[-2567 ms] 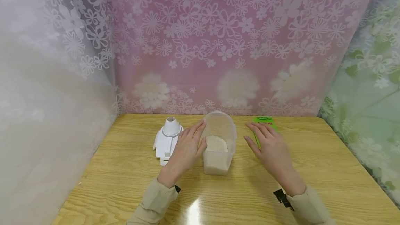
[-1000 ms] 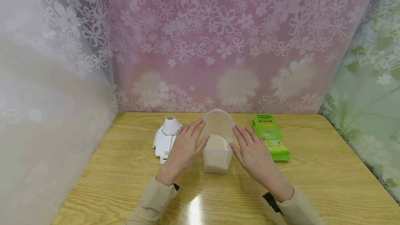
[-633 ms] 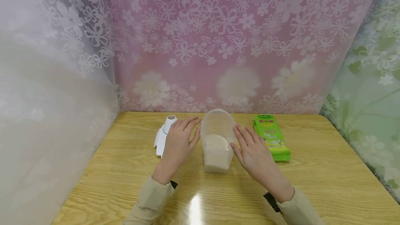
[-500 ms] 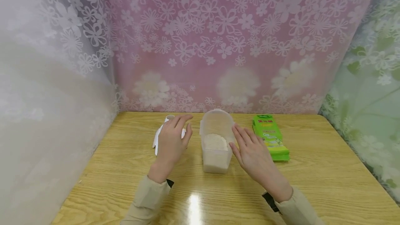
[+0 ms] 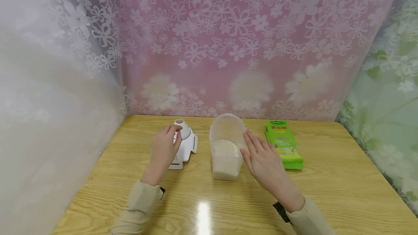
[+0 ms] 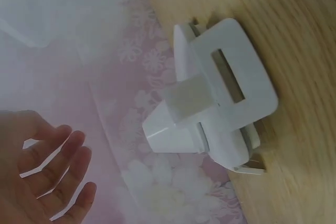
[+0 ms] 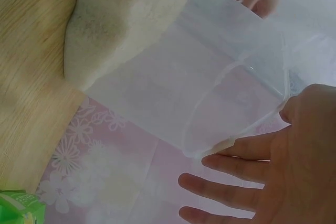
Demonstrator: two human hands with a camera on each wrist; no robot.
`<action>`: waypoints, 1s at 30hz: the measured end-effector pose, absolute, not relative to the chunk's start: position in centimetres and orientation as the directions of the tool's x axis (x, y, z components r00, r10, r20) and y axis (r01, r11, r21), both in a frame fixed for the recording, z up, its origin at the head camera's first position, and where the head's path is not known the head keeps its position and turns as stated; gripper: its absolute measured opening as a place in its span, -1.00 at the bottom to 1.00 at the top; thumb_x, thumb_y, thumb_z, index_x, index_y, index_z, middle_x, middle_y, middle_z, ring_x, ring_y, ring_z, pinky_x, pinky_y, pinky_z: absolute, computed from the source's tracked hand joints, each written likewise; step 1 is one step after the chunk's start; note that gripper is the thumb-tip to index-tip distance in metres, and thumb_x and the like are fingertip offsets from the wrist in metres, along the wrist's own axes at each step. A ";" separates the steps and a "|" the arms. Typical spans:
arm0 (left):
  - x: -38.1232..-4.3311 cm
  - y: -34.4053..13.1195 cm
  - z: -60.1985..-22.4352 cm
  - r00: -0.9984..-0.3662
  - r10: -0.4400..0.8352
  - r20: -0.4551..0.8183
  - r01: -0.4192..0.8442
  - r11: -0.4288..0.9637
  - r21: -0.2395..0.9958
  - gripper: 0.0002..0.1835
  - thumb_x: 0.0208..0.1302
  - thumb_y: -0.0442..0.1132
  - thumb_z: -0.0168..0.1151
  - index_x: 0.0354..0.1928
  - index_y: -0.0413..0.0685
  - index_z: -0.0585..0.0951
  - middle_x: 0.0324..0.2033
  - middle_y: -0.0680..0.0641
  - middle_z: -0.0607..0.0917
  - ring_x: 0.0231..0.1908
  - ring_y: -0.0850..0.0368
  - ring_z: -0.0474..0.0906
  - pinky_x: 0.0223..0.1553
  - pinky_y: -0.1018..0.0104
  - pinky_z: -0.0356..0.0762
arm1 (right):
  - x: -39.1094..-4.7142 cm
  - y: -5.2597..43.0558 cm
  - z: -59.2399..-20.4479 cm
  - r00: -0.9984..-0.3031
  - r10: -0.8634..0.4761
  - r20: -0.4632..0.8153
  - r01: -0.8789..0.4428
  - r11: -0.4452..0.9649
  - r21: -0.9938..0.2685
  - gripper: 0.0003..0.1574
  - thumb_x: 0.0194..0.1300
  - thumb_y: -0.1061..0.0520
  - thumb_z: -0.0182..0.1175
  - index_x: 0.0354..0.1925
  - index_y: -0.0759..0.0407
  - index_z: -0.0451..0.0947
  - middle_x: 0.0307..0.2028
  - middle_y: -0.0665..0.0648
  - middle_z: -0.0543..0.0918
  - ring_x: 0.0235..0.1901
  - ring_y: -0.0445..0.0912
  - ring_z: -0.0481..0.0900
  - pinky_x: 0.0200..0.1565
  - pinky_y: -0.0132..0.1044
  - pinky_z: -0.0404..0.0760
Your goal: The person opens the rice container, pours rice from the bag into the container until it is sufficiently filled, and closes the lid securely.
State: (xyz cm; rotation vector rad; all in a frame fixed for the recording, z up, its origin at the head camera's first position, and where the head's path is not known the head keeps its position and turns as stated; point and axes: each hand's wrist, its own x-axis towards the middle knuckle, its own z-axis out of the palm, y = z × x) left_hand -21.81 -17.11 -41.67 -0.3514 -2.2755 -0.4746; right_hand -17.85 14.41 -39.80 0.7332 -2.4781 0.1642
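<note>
A translucent plastic container (image 5: 226, 166) stands upright on the table, partly filled with off-white grains (image 5: 226, 148). My right hand (image 5: 263, 162) is at its right side. In the right wrist view, the thumb and index finger of that hand lie right at the container's rim (image 7: 207, 150), the other fingers spread. To the left lies a white plastic lid (image 5: 187, 148) with a cone-shaped spout (image 6: 173, 132). My left hand (image 5: 163, 149) hovers over the lid's left side in the head view; the left wrist view shows its loosely bent fingers apart from the spout, holding nothing.
A green printed bag (image 5: 284, 146) lies on the right, close behind my right hand. The wooden table (image 5: 333, 177) ends at a pink flowered curtain (image 5: 202, 68); pale curtains hang along both sides.
My left hand has left the container's left side and moved left to the lid. My right hand has come in from over the green bag to the container's right side.
</note>
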 end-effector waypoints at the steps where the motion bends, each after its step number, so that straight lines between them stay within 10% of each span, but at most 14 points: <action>1: -21.9 -17.2 -41.9 -0.671 0.110 0.733 0.380 0.901 0.212 -0.91 0.25 -0.41 0.32 -0.21 -0.19 0.69 -0.37 -0.14 0.73 -0.49 -0.02 0.60 -0.49 0.15 0.56 | -17.9 14.4 -39.8 -0.703 -0.467 0.536 -0.535 0.844 0.035 -0.17 0.66 -0.23 -0.38 0.44 0.35 0.32 0.40 0.27 0.43 0.15 0.25 0.57 0.07 0.21 0.57; 7: -22.1 -17.4 -42.9 -0.697 0.120 0.707 0.229 0.972 0.060 -0.80 0.14 -0.31 0.46 -0.30 -0.26 0.63 -0.50 -0.16 0.66 -0.58 -0.06 0.59 -0.60 0.14 0.53 | -18.0 14.4 -39.8 -0.710 -0.460 0.533 -0.526 0.850 0.033 -0.10 0.64 -0.27 -0.50 0.44 0.34 0.33 0.40 0.26 0.44 0.16 0.24 0.57 0.09 0.20 0.57; 13: -22.0 -17.4 -44.3 -0.786 0.130 0.605 0.109 0.991 -0.071 -0.63 0.13 -0.14 0.50 -0.40 -0.30 0.55 -0.57 -0.20 0.60 -0.56 -0.13 0.62 -0.58 0.10 0.56 | -17.9 14.4 -39.8 -0.719 -0.459 0.523 -0.524 0.851 0.027 -0.28 0.61 -0.12 -0.11 0.44 0.34 0.32 0.40 0.26 0.43 0.16 0.24 0.57 0.10 0.20 0.57; 20: -21.7 -16.8 -44.6 -0.910 0.073 0.407 0.058 0.997 -0.050 -0.58 0.23 -0.05 0.41 -0.41 -0.35 0.58 -0.53 -0.25 0.64 -0.47 -0.20 0.66 -0.49 0.03 0.59 | -17.9 14.5 -40.0 -0.721 -0.459 0.519 -0.517 0.855 0.038 -0.28 0.54 -0.09 0.01 0.44 0.34 0.33 0.40 0.26 0.43 0.14 0.23 0.59 0.11 0.19 0.57; 30: -21.8 -16.6 -45.3 -0.917 0.054 0.396 0.048 0.999 -0.024 -0.61 0.21 -0.12 0.39 -0.45 -0.36 0.55 -0.55 -0.26 0.61 -0.49 -0.20 0.64 -0.49 0.03 0.56 | -17.9 14.6 -40.2 -0.676 -0.468 0.569 -0.535 0.843 0.058 -0.28 0.47 -0.04 0.12 0.41 0.37 0.36 0.36 0.28 0.48 0.08 0.23 0.63 0.06 0.16 0.60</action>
